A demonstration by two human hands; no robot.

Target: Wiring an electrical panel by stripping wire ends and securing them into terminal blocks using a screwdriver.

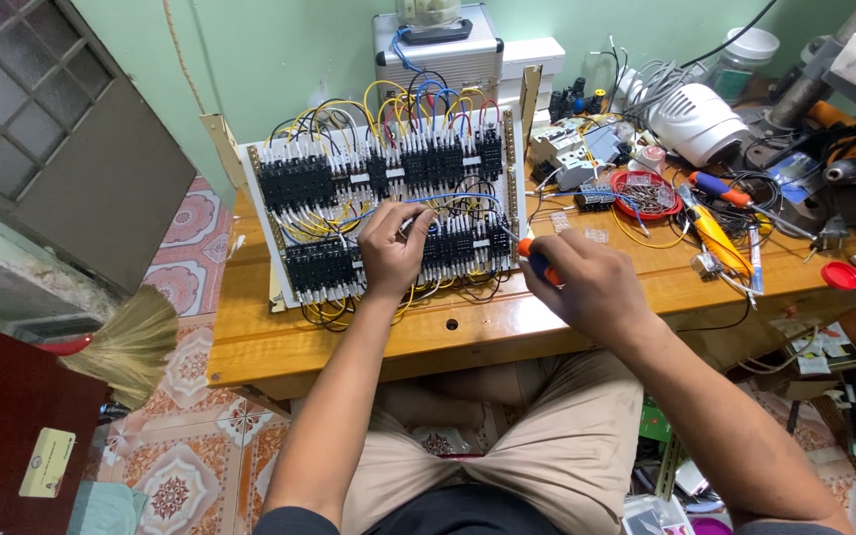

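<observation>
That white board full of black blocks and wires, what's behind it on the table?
Behind the wiring panel stand a silver case and white boxes against the green wall. The panel hides their lower parts. The left hand rests on the panel; the right hand holds an orange-handled screwdriver.

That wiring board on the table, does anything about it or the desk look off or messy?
The wiring board leans tilted rather than lying flat, and loose yellow and black wires spill from its lower edge. The left hand rests on it; the right hand grips a screwdriver. Tools clutter the table at right.
</observation>
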